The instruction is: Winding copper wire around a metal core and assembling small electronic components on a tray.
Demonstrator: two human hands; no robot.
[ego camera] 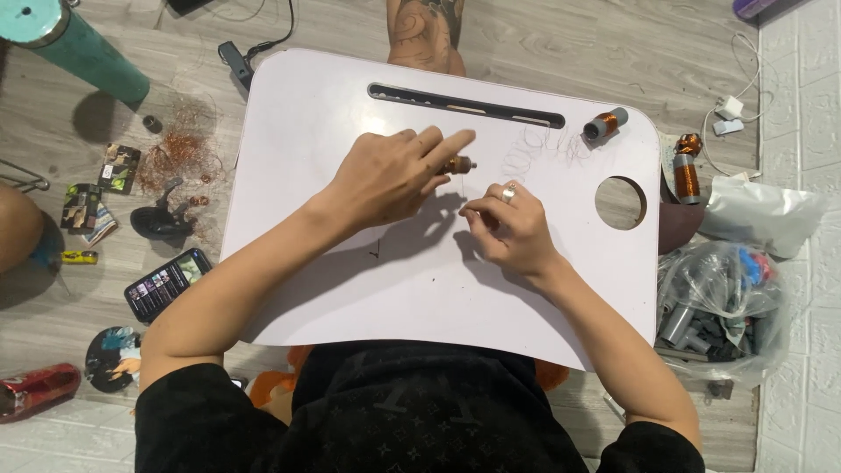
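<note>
A small cylindrical coil wound with copper wire [457, 164] is pinched in the fingers of the left hand [390, 180] just above the white lap tabletop [350, 263], seemingly so it can be turned. The right hand [511, 229] fingers are closed narrowly, apparently on fine wire too thin to confirm. Loose curled wire [534, 151] and a grey copper-wound spool [604, 124] lie nearby; grey wood-look floor [543, 44] surrounds.

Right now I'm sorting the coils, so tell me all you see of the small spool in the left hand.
The small spool is a short cylinder wound with copper-coloured wire, with a grey metallic end tip pointing right. It lies roughly level above the white lap tray, pinched in the left hand, which hides most of it. A thin wire seems to run down to the right hand.
</note>
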